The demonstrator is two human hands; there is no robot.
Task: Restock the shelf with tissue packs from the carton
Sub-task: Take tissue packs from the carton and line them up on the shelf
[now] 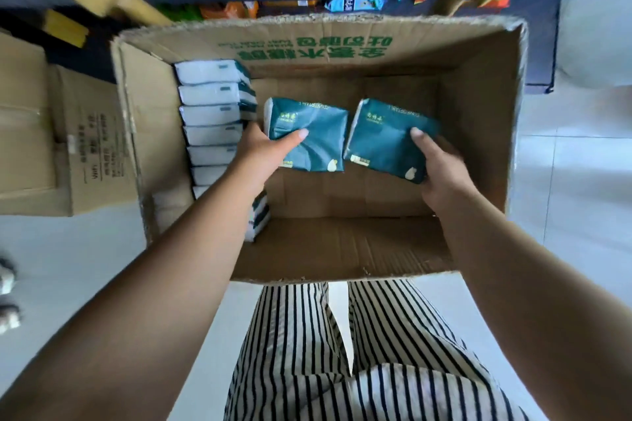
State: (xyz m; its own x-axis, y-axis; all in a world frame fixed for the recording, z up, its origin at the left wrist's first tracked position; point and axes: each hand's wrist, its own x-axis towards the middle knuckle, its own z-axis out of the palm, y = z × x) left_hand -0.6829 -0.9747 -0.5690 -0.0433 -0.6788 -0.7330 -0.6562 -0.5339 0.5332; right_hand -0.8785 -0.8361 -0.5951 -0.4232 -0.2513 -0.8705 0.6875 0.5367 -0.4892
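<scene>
While both reach into the carton (pixel 478 133), left hand (pixel 263 150) and right hand (pixel 441 167) each grip one teal tissue pack (pixel 307 133)

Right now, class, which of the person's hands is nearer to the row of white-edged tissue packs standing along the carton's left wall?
Left. The left hand is right beside the row of packs; the right hand is across the carton.

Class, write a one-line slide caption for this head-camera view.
Over an open carton, the left hand and right hand each grip a teal tissue pack.
</scene>
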